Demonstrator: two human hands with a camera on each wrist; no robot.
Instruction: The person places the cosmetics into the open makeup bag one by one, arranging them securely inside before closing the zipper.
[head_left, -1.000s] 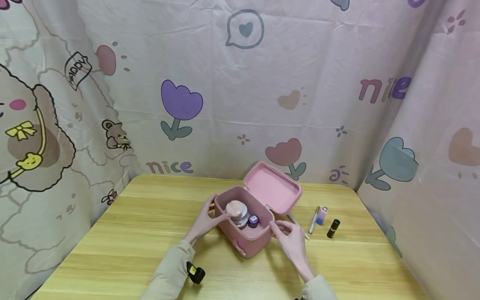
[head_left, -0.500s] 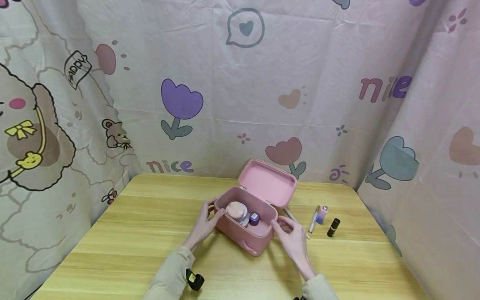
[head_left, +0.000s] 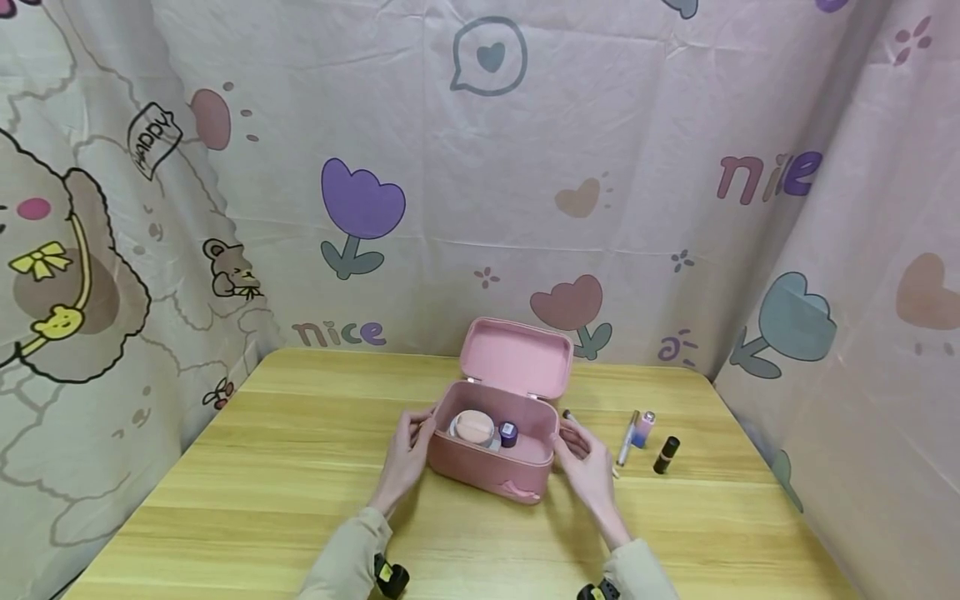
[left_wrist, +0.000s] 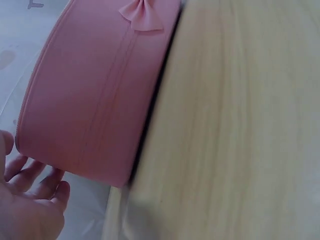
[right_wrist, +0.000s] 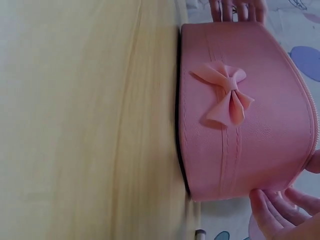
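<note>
The left hand and right hand grip the ends of the pink case, midway between the worktop's side edges. Uneven lifting could tilt it, sliding the purple jar.

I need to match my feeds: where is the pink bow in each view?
Head: the pink bow sits low, right of centre.
Left wrist: the bow is at the top edge, just left of centre, cut off.
Right wrist: the bow is right of centre, above mid-height, whole.
Shared landmark: the pink case bearing it.
</note>
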